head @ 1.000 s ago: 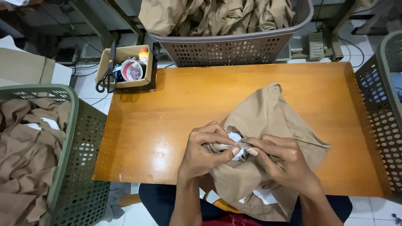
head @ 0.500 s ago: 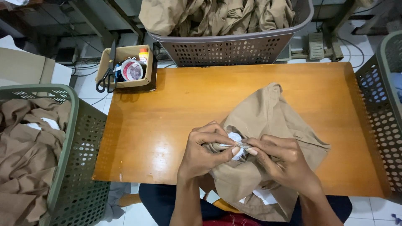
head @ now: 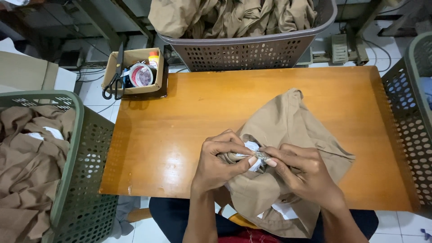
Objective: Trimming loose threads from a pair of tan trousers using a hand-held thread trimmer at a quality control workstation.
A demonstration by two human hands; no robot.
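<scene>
Khaki garment (head: 292,135) bunched on the near right part of the wooden table (head: 189,117), hem spilling over the near edge toward the lap. Left hand (head: 220,164) and right hand (head: 306,175) both closed in fine pinches, meeting over a small white tag (head: 252,147) at a fold of the cloth, fingertips touching. Soft, light, floppy fabric, likely to slump and slide; best gripped at a seam or folded edge. Cardboard box (head: 135,74) with scissors (head: 114,78) off the table's far left corner; green basket (head: 72,148) left of the table, grey basket (head: 252,49) beyond it.
</scene>
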